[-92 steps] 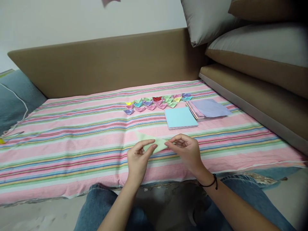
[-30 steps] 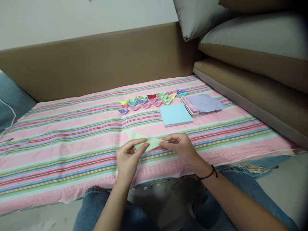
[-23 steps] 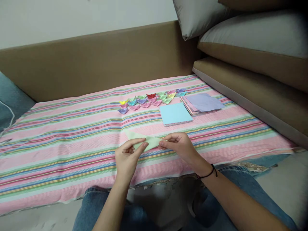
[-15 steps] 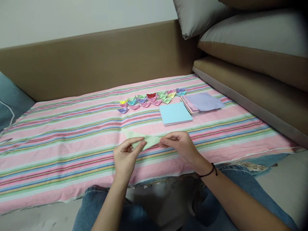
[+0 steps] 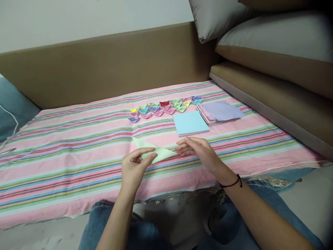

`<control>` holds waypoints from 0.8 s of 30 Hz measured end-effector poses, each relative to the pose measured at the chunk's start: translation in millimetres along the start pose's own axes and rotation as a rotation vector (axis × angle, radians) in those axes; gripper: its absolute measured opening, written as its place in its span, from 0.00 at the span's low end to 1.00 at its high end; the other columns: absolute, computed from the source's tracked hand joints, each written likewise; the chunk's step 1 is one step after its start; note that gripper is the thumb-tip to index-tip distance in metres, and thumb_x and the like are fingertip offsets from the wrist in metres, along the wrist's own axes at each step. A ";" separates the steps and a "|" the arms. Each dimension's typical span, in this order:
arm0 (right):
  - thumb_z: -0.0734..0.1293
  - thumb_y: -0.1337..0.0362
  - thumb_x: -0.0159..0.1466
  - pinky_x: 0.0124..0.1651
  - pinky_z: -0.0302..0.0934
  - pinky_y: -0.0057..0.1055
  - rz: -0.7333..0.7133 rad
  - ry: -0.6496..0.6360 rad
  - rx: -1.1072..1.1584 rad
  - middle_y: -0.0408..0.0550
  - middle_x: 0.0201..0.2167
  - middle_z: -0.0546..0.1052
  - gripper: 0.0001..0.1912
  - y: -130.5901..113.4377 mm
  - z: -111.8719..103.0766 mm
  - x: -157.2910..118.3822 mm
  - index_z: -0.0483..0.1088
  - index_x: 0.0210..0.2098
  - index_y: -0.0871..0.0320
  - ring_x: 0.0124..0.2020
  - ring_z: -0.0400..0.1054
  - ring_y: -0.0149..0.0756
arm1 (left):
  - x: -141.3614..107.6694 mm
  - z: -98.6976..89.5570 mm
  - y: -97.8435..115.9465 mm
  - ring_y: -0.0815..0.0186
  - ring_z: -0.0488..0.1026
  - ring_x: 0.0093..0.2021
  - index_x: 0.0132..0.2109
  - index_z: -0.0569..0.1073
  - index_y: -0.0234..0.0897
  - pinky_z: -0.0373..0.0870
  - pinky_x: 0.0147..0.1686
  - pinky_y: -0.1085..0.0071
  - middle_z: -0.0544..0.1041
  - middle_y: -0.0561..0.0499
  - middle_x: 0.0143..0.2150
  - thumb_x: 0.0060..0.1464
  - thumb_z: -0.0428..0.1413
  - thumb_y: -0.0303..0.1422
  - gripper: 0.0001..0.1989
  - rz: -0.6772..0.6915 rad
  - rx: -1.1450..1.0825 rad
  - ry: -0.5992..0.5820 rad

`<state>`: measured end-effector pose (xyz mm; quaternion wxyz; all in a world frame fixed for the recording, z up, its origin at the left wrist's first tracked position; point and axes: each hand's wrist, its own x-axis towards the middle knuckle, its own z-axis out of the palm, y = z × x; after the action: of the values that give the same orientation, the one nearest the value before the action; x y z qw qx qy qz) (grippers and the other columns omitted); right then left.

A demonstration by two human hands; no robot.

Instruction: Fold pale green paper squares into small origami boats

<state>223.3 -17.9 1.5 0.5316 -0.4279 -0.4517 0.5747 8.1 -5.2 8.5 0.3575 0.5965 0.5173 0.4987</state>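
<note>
A folded pale green paper [image 5: 161, 153], pointed at its ends, is pinched between the thumb and fingers of my left hand [image 5: 134, 168]. Its right tip reaches close to the fingertips of my right hand [image 5: 199, 151]. That hand is held loosely with its fingers extended and no paper gripped; whether a fingertip touches the tip is hard to tell. Beyond my hands, several small folded paper boats [image 5: 164, 103] in many colours stand in rows. A stack of light blue square paper [image 5: 191, 123] lies right of centre, beside a looser stack topped with purple paper [image 5: 223, 110].
Pink striped cloth [image 5: 65, 146] covers the surface. A brown padded backrest [image 5: 117, 66] runs along the back. Large cushions [image 5: 275, 38] are piled at the right. At the far left are blue fabric and a white cable [image 5: 15, 121].
My right hand has let go of the green paper's right tip, its fingers straightening as it shifts slightly right. My left hand keeps its pinch.
</note>
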 end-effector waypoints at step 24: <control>0.66 0.59 0.56 0.20 0.48 0.26 -0.114 -0.107 -0.278 0.41 0.16 0.66 0.12 12.8 15.3 -0.6 0.72 0.21 0.61 0.18 0.55 0.27 | -9.8 19.9 6.3 0.68 0.72 0.30 0.46 0.71 0.40 0.69 0.28 0.74 0.76 0.49 0.37 0.45 0.61 0.33 0.18 -0.136 -0.351 -0.301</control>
<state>205.6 -19.9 -7.5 0.4743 -0.4397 -0.5781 0.4976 29.3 -14.3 7.3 0.5616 0.5568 0.4024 0.4612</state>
